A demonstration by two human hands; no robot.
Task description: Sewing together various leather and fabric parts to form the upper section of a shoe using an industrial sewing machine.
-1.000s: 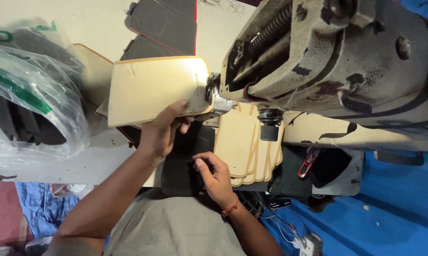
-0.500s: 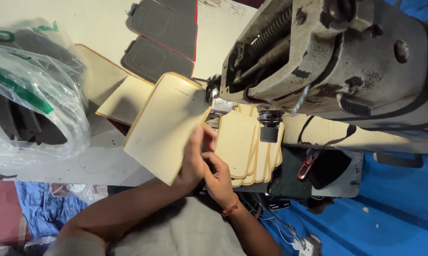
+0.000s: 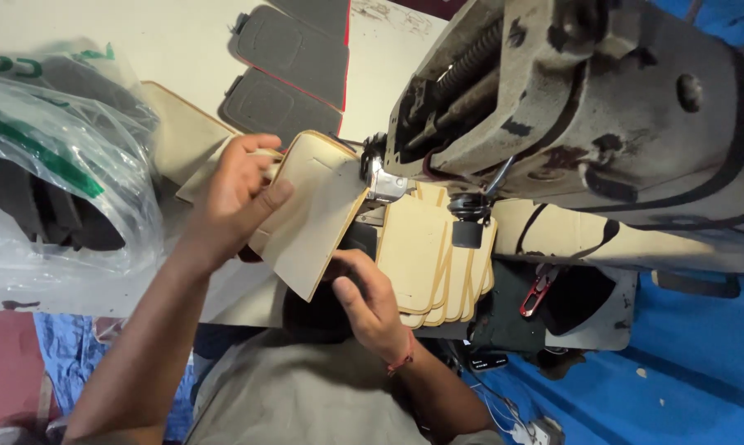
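My left hand (image 3: pixel 238 188) grips the left edge of a tan leather-like panel (image 3: pixel 310 216) and holds it tilted under the needle area (image 3: pixel 380 183) of a worn beige sewing machine (image 3: pixel 586 107). My right hand (image 3: pixel 370 298) sits below the panel, fingers pinching its lower edge over a dark piece (image 3: pixel 357 241). A stack of several tan cut pieces (image 3: pixel 425 255) lies just right of my right hand, under the machine arm.
A clear plastic bag (image 3: pixel 51 165) with dark pieces sits at the left on the white table (image 3: pixel 182 41). Dark grey panels with red edging (image 3: pixel 285 78) lie at the back. Red-handled snips (image 3: pixel 537 290) rest at the right above a blue floor (image 3: pixel 677 371).
The tan panel has swung from flat and wide to tilted under the needle. My left hand moved up to its left edge; my right hand stayed low beneath it.
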